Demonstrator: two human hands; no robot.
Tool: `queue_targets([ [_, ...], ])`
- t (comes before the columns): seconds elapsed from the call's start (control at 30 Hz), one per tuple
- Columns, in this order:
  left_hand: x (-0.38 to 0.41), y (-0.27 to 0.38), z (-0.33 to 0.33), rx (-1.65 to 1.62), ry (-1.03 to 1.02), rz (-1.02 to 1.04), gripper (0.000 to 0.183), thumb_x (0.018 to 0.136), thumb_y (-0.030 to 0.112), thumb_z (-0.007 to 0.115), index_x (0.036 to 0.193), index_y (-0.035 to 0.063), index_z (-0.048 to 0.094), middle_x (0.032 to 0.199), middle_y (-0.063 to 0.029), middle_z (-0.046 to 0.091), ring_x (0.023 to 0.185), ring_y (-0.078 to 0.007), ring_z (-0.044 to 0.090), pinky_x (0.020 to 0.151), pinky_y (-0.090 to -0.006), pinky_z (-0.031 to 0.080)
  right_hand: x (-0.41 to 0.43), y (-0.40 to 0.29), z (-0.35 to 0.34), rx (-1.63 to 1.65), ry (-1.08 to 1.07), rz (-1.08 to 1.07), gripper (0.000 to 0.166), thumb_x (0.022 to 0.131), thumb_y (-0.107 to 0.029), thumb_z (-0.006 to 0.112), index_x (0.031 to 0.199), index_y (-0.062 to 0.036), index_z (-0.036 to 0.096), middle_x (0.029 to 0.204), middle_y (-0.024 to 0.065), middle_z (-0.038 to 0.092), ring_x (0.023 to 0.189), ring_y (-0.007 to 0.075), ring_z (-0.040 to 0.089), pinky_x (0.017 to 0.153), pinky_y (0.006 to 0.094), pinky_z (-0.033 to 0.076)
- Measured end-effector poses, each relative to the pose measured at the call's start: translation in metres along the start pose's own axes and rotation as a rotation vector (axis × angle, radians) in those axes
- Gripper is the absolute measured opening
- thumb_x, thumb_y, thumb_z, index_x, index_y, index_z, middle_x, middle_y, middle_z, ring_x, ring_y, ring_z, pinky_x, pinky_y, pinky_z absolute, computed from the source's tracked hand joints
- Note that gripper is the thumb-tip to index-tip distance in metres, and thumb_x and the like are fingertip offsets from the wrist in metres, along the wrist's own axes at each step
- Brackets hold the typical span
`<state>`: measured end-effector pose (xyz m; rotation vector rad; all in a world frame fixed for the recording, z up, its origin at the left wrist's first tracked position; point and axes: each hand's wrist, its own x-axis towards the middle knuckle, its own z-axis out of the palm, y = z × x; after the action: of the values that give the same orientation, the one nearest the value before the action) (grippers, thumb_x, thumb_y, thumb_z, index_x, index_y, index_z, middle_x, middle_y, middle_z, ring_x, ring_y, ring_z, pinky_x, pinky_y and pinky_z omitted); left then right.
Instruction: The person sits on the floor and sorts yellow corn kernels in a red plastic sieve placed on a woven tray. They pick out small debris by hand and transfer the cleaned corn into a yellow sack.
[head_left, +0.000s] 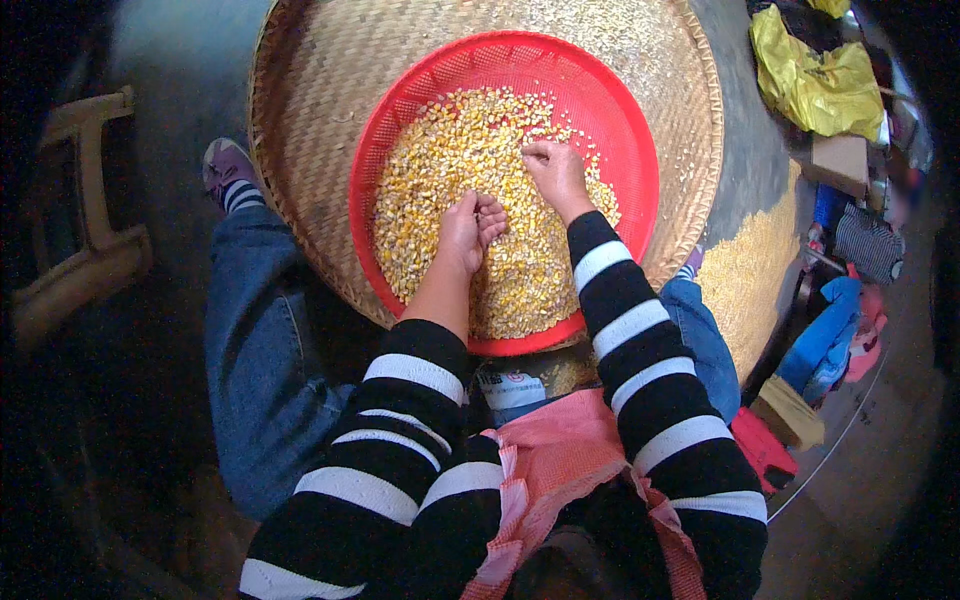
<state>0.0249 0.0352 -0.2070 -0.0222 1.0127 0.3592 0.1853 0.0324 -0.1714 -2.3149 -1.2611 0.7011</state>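
Observation:
A round red plastic sieve basket (630, 135) holds a wide layer of yellow and whitish corn kernels (420, 195). It rests on a large round woven bamboo tray (315, 135). My left hand (472, 229) is over the middle of the kernels, palm turned up and fingers curled; whether kernels lie in it is hidden. My right hand (559, 172) hovers at or just above the kernels to the right, thumb and fingertips brought together. Anything pinched between them is too small to make out.
Pale grains (615, 30) lie on the tray's far side. A heap of yellow grain (750, 270) covers the floor at right. Beyond it are a yellow plastic bag (817, 75), a cardboard box (840, 161) and blue cloth (821, 337). A wooden chair (94, 180) stands at left.

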Motion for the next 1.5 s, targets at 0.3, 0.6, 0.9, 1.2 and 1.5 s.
queue_targets([
  [0.3, -0.001, 0.003, -0.001, 0.012, -0.004, 0.006, 0.034, 0.092, 0.031, 0.038, 0.086, -0.0001, 0.050, 0.071, -0.0073, 0.054, 0.061, -0.0161, 0.057, 0.056, -0.0264, 0.051, 0.031, 0.021, 0.027, -0.267, 0.005, 0.108, 0.013, 0.070, -0.022, 0.063, 0.076, -0.0111, 0.067, 0.074, 0.0123, 0.063, 0.072, 0.0292, 0.061, 0.066, 0.0394, 0.048],
  [0.6, -0.002, 0.005, 0.001, 0.043, -0.021, 0.003, 0.032, 0.091, 0.032, 0.038, 0.086, 0.0026, 0.049, 0.076, -0.0080, 0.054, 0.065, -0.0175, 0.056, 0.062, -0.0286, 0.050, 0.024, 0.011, 0.023, -0.456, -0.059, 0.024, 0.013, 0.074, -0.018, 0.061, 0.079, -0.0061, 0.062, 0.072, 0.0153, 0.061, 0.070, 0.0300, 0.060, 0.062, 0.0396, 0.048],
  [0.9, 0.000, 0.002, -0.004, 0.053, -0.036, 0.013, 0.032, 0.091, 0.032, 0.038, 0.087, 0.0025, 0.049, 0.077, -0.0083, 0.055, 0.068, -0.0183, 0.057, 0.063, -0.0290, 0.050, -0.004, 0.018, -0.011, 1.090, -0.262, 0.416, 0.013, 0.084, -0.016, 0.055, 0.088, -0.0037, 0.055, 0.071, 0.0012, 0.057, 0.061, 0.0093, 0.053, 0.054, 0.0205, 0.040],
  [1.2, -0.002, 0.001, 0.002, -0.044, -0.086, -0.001, 0.038, 0.091, 0.032, 0.036, 0.099, -0.0042, 0.048, 0.090, -0.0135, 0.054, 0.082, -0.0234, 0.057, 0.074, -0.0324, 0.050, -0.047, -0.011, -0.018, 0.726, -0.495, 0.343, 0.012, 0.077, -0.006, 0.060, 0.088, 0.0000, 0.061, 0.079, 0.0043, 0.062, 0.071, 0.0098, 0.057, 0.065, 0.0222, 0.046],
  [1.5, 0.001, 0.000, -0.001, -0.004, -0.017, 0.001, 0.032, 0.090, 0.030, 0.043, 0.085, -0.0007, 0.051, 0.078, -0.0108, 0.054, 0.067, -0.0190, 0.056, 0.062, -0.0303, 0.051, -0.042, 0.081, -0.024, 0.006, 0.151, 0.318, 0.028, 0.068, -0.010, 0.059, 0.096, -0.0069, 0.063, 0.078, 0.0130, 0.063, 0.074, 0.0247, 0.061, 0.070, 0.0337, 0.048],
])
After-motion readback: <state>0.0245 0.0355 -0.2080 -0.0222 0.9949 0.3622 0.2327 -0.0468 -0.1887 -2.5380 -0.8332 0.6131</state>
